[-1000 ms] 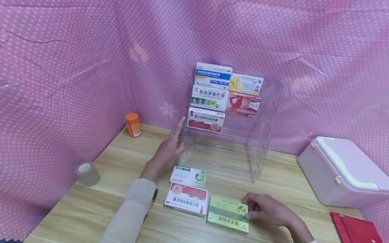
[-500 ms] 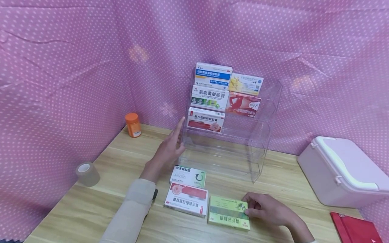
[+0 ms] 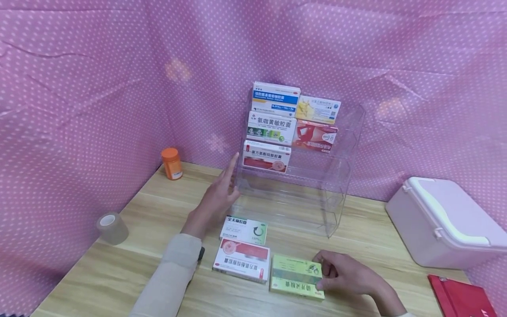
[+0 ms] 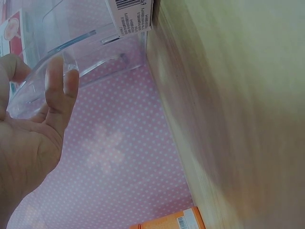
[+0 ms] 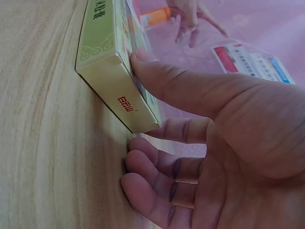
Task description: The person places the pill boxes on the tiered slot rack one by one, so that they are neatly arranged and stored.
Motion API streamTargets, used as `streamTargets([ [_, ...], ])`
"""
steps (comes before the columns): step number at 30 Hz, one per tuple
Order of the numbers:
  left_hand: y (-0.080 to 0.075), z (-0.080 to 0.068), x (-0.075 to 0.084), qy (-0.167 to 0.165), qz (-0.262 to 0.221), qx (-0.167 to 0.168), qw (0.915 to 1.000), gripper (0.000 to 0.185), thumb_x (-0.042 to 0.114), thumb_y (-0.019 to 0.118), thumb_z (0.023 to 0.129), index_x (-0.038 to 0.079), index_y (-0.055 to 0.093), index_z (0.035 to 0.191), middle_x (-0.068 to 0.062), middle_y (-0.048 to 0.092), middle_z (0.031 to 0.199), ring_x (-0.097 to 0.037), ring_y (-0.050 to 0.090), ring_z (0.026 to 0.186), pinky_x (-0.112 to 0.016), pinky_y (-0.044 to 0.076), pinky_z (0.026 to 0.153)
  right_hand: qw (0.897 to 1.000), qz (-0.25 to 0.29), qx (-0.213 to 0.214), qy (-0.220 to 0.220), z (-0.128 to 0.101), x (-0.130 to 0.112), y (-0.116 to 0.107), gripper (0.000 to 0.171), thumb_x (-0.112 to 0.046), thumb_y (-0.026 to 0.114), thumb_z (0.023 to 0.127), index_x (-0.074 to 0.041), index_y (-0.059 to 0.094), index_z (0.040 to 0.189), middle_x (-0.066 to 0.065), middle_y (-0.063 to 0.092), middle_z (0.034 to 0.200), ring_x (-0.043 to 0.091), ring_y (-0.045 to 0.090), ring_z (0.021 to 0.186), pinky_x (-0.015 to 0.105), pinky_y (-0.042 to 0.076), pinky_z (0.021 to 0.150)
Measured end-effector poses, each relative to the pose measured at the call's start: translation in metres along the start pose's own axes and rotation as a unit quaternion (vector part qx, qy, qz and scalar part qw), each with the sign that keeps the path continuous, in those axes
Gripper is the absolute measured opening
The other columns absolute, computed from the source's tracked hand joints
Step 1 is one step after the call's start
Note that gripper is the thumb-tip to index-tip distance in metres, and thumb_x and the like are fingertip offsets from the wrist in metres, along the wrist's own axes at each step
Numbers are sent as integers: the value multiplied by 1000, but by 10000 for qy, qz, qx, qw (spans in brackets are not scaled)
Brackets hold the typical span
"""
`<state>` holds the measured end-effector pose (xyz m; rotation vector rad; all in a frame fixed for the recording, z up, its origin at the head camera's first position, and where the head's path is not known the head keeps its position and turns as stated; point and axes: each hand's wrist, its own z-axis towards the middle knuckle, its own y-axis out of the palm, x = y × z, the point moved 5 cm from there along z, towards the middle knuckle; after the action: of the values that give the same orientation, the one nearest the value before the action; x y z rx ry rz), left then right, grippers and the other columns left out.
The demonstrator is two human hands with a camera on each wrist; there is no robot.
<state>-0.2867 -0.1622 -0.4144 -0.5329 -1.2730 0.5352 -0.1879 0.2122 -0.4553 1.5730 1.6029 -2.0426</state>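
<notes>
My right hand pinches the right end of a yellow-green medicine box, thumb on the top face and fingers at the far side. In the right wrist view the box lies at the table surface, its pale end facing the camera. My left hand rests at the left side of a clear acrylic display rack, fingers loosely extended along the panel. White-and-red and white-and-green medicine boxes lie flat between the hands. Several medicine boxes stand in the rack's upper tiers.
An orange bottle stands at the back left, with a roll of tape nearer. A white lidded case sits on the right beside a red pouch. Pink dotted cloth hangs behind the wooden table.
The yellow-green box has turned slightly and shifted a little away from the table's front, with my right hand at its end. My left hand stays by the rack. The head view has shifted slightly.
</notes>
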Motion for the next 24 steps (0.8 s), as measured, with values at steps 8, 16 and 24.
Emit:
streamTargets([
  [8,0,0,-2,-89,-56,4,9999,114,9,65,102,67,-12,161,5,18,182,-34,58,138,-58,53,117,9999,-17,110,128,0,-1,1,40,-26,85,91,-9,65,122,-7,61,86,-3,54,77,20,49,66],
  [16,1,0,-2,-92,-84,-24,9999,115,10,66,102,70,-14,158,8,13,183,-34,55,143,-58,50,120,9999,23,97,68,0,-2,1,42,-28,85,91,-8,65,121,-6,62,86,-2,55,78,21,50,66],
  [24,1,1,-4,-115,-97,-14,9999,115,10,66,102,70,-14,158,8,15,183,-33,58,139,-57,53,117,9998,176,30,121,1,-1,1,41,-29,85,90,-9,66,121,-6,62,87,-1,55,78,21,50,67],
])
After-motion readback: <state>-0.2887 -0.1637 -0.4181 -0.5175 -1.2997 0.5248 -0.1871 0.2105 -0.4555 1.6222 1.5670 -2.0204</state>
